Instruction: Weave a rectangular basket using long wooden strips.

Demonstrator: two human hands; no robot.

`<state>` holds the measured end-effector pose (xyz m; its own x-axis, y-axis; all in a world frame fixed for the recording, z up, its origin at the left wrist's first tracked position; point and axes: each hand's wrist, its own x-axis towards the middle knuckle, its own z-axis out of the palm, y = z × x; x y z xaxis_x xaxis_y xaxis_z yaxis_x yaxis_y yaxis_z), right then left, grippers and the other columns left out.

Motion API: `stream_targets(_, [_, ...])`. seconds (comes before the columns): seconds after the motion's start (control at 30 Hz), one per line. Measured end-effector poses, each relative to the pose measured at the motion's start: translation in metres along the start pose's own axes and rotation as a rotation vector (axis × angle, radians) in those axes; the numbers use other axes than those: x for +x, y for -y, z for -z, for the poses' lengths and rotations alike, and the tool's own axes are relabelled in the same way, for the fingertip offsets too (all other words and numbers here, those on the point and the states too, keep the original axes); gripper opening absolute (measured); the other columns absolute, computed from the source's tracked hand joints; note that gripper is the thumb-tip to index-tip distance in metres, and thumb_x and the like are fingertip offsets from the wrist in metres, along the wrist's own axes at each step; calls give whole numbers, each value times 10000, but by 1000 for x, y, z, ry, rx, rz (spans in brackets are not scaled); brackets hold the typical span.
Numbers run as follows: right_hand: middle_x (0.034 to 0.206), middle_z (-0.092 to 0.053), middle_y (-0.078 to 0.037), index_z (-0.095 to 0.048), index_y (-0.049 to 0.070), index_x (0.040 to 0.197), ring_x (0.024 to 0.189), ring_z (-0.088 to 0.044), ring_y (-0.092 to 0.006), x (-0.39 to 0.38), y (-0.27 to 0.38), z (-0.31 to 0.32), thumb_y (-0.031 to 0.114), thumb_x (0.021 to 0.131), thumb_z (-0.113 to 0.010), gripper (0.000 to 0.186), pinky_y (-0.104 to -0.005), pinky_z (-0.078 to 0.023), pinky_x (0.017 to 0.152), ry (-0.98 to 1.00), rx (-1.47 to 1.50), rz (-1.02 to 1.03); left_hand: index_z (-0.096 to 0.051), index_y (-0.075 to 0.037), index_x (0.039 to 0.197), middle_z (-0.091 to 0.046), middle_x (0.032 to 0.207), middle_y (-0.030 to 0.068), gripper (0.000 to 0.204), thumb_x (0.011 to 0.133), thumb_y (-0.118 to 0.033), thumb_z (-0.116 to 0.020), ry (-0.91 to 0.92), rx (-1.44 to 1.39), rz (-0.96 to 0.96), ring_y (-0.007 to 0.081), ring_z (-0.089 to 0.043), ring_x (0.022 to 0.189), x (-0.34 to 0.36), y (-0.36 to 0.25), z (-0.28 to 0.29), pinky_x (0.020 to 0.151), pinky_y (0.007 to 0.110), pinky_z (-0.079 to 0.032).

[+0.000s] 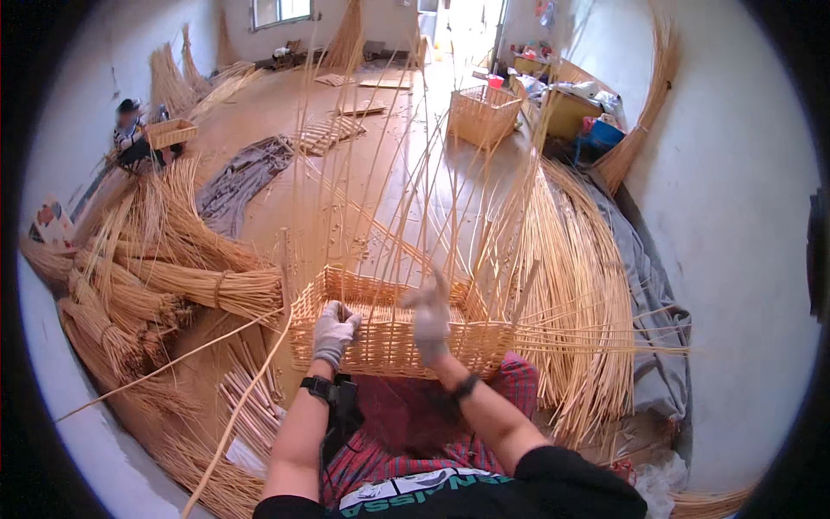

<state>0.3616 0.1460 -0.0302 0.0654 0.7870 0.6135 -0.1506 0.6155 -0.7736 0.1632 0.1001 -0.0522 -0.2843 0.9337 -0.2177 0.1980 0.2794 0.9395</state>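
Note:
A rectangular wicker basket [389, 347] of pale woven rods stands in front of me above my lap. Tall unwoven rods rise from its walls. My left hand [335, 334], in a light grey glove, is closed at the near rim, left of the middle, with its fingers curled over the edge. In a matching glove, my right hand [431, 322] is at the near wall, right of the middle. Its fingers look spread and point upward, blurred by motion. Long loose rods stick out past both ends of the basket.
Bundles of rods [216, 288] are heaped at left, and a long sheaf [575, 285] lies at right beside a grey cloth [661, 346]. Farther off stand a tall wicker basket [484, 117] and a seated person [137, 138] with a shallow basket [171, 132]. Woven panels [330, 134] lie on the floor.

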Motion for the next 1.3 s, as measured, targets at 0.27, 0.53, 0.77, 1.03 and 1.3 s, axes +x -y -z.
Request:
stream_targets(0.27, [944,-693,-68,-554,132,1135,886,-682,-152,-56,44,29,220,1077,-474,132,-325,-565,730,-3,226,-509,-622,-88,1038,-718,907,150,492,777,-468,-793,-208,542,-157,294,-704,838,21,-37,-8,755,421,-528])
stream_targets(0.53, [947,-729,-45,-685,65,1015,865,-681,-125,-70,18,89,121,962,-677,78,-259,-554,755,-270,175,-691,-569,-80,1229,-687,990,150,371,903,-188,-710,-332,142,-633,291,-671,906,-16,-44,-28,795,401,-531])
stream_targets(0.77, [1158,-668,-95,-403,58,1467,1052,-675,-196,28,-13,32,29,1005,-527,480,-367,-576,843,142,-811,151,-612,-125,1186,-688,1098,238,427,997,-486,-484,4,787,-41,421,-651,1057,-13,-31,-94,917,533,-489])
stream_targets(1.03, [993,-605,-81,-369,91,1429,886,-628,-137,-40,31,118,-53,988,-451,471,-328,-553,842,-190,-88,-714,-619,-294,1297,-601,1295,82,414,891,-281,-701,-370,490,-618,312,-649,1033,-54,-47,-99,818,437,-543])
stream_targets(1.3, [1089,-637,-110,-401,107,1467,1021,-624,-204,35,3,140,-55,958,-505,545,-357,-524,938,-32,-481,43,-444,-313,1505,-542,1152,94,706,858,-83,-603,-57,1016,-818,281,-641,858,-68,-41,-148,781,423,-514])
